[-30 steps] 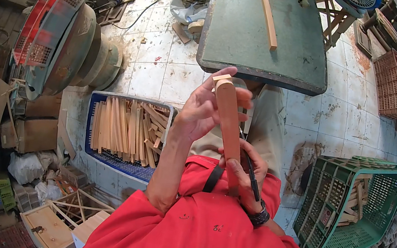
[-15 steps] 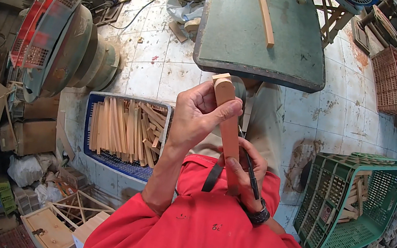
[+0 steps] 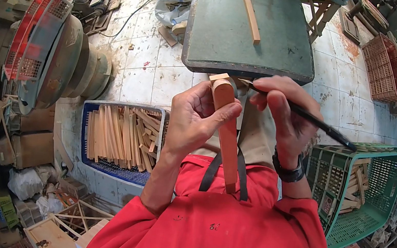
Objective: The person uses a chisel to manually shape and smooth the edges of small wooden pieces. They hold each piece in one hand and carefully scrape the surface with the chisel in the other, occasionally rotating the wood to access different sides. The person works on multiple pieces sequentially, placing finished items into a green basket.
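My left hand [image 3: 194, 115] grips an upright reddish-brown wooden bar [image 3: 227, 139] near its rounded upper end, its lower part resting against my red shirt. A small pale wood piece [image 3: 219, 77] sits at the bar's top, against the rounded end. My right hand [image 3: 288, 117] pinches a long black pen or pencil [image 3: 327, 129], its tip beside the top of the bar. Past both hands is a worn green-topped table [image 3: 224, 24] bearing a long wooden strip [image 3: 247, 10].
A blue crate [image 3: 83, 132] full of wood strips lies at lower left, a green crate [image 3: 358, 227] with offcuts at lower right. A red basket [image 3: 49, 1] tops metal machinery [image 3: 82, 69] at left; another crate [image 3: 384, 67] stands at upper right. Clutter lines both sides.
My right hand has left the bar's lower part and risen with the pen to its top. My left hand's fingers have closed round the bar. The view has shifted slightly against the room.
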Available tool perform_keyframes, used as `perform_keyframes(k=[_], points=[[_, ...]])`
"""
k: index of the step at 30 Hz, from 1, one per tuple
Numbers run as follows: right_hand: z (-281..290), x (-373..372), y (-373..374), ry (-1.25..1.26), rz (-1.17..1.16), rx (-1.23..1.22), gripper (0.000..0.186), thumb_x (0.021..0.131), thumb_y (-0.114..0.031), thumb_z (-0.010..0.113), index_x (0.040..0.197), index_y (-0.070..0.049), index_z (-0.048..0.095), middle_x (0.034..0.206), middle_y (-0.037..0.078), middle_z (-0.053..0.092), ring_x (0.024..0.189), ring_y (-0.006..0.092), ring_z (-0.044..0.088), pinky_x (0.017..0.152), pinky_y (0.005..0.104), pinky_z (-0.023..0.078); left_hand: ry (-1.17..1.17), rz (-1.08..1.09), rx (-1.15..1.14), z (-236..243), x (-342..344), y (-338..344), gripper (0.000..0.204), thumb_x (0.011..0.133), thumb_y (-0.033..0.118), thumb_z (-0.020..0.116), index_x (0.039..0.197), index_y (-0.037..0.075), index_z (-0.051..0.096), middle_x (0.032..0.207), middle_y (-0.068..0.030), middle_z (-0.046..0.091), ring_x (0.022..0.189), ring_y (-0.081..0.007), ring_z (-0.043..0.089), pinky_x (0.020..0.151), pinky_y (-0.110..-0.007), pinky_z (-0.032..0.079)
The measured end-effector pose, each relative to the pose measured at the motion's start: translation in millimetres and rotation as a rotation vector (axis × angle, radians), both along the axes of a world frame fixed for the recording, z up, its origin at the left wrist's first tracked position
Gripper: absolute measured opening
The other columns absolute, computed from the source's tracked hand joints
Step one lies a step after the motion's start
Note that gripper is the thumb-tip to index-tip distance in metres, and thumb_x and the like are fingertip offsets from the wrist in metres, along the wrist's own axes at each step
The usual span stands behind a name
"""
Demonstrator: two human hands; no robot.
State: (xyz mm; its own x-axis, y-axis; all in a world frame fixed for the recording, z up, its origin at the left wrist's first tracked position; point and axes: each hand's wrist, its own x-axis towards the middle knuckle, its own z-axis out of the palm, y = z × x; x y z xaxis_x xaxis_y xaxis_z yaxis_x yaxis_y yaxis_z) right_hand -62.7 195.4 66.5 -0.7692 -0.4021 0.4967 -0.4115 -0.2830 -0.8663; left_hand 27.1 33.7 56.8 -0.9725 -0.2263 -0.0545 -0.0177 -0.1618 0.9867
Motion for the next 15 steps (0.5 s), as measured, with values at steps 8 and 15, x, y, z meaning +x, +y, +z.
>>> perform_keyframes(k=[8, 15], points=[[3.3, -4.2, -13.6, -0.064, 0.04, 0.068, 0.015, 0.095, -0.01, 0.064, 0.096, 0.004, 0.069, 0.08, 0.007, 0.069, 0.072, 0.0098, 0.064, 0.066, 0.0234, 0.05, -0.04, 0.001, -0.038, 7.1, -1.0, 2.1, 0.033, 0.089, 0.007, 0.072, 0.116, -0.005, 0.059, 0.097, -0.0117, 0.071, 0.085, -0.0189, 0.071, 0.079, -0.03, 0.057], [7.9, -2.7, -9.1, -0.044, 0.004, 0.174, 0.016, 0.095, -0.011, 0.064, 0.094, 0.004, 0.069, 0.077, 0.006, 0.068, 0.07, 0.0095, 0.064, 0.063, 0.0229, 0.05, -0.011, 0.027, -0.005, 1.2, -1.8, 2.4, 0.034, 0.085, 0.011, 0.078, 0.111, -0.005, 0.062, 0.091, -0.0059, 0.07, 0.082, -0.008, 0.065, 0.072, -0.023, 0.054]])
